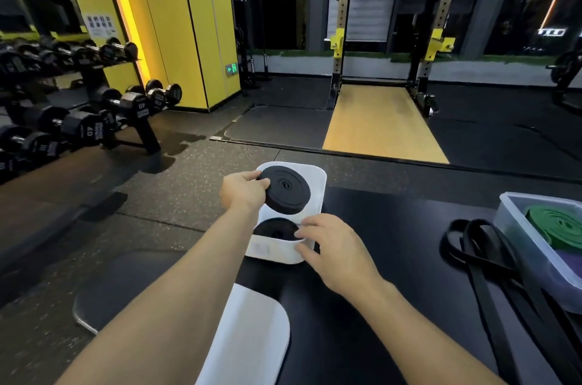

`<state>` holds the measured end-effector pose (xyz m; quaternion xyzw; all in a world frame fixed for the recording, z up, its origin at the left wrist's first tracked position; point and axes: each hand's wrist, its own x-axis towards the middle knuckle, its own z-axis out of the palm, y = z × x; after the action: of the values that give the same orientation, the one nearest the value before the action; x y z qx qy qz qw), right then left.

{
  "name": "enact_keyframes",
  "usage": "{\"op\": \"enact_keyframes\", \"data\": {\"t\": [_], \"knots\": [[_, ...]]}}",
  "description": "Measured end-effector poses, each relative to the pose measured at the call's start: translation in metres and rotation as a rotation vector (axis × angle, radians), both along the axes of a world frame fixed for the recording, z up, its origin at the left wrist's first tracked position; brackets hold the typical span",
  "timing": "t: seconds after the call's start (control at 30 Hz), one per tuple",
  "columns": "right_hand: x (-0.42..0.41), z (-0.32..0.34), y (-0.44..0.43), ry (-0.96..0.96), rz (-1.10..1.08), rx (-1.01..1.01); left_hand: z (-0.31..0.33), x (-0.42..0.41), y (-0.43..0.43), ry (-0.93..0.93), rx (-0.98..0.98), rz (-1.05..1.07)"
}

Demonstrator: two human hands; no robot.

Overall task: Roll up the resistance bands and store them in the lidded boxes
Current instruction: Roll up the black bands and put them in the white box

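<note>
Left hand [244, 192] gripped a rolled black band [288, 191] by its edge, held over the open white box [271, 251]. A second roll [275, 229] lay inside. Right hand [330, 246] apparently pinched the box's near rim, fingers curled.

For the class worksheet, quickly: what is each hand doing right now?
Left hand: grips the rolled black band.
Right hand: pinches the white box rim.
</note>
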<state>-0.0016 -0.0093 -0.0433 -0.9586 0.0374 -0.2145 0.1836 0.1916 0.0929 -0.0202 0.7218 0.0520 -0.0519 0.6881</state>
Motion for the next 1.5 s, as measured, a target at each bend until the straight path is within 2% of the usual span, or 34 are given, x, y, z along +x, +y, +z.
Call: {"op": "enact_keyframes", "data": {"t": [0.17, 0.33, 0.5, 0.73, 0.8, 0.97, 1.17, 1.27, 1.37, 1.5], "knots": [[0.013, -0.017, -0.010, -0.090, 0.069, 0.002, -0.023, 0.020, -0.029, -0.043, 0.170, -0.019], [0.011, -0.027, -0.012, -0.120, 0.071, 0.111, -0.037, 0.046, -0.043, 0.022, 0.172, -0.011], [0.016, -0.032, -0.011, -0.169, 0.069, 0.164, -0.041, 0.054, -0.044, 0.039, 0.266, -0.008], [0.020, -0.037, -0.009, -0.199, 0.091, 0.221, -0.031, 0.038, -0.044, -0.127, 0.790, -0.176], [0.020, -0.038, -0.008, -0.204, 0.089, 0.229, -0.032, 0.039, -0.045, -0.171, 0.880, -0.228], [0.021, -0.036, -0.004, -0.195, 0.075, 0.224, -0.030, 0.031, -0.045, -0.365, 1.223, -0.442], [0.022, -0.039, -0.004, -0.191, 0.064, 0.254, -0.021, 0.021, -0.046, -0.380, 1.447, -0.614], [0.020, -0.038, -0.004, -0.186, 0.062, 0.265, -0.028, 0.018, -0.048, -0.363, 1.458, -0.590], [0.017, -0.035, -0.005, -0.160, 0.062, 0.259, -0.031, 0.015, -0.050, -0.431, 1.462, -0.567], [0.014, -0.036, -0.004, -0.130, 0.076, 0.224, -0.026, 0.012, -0.049, -0.420, 1.376, -0.633]]}}
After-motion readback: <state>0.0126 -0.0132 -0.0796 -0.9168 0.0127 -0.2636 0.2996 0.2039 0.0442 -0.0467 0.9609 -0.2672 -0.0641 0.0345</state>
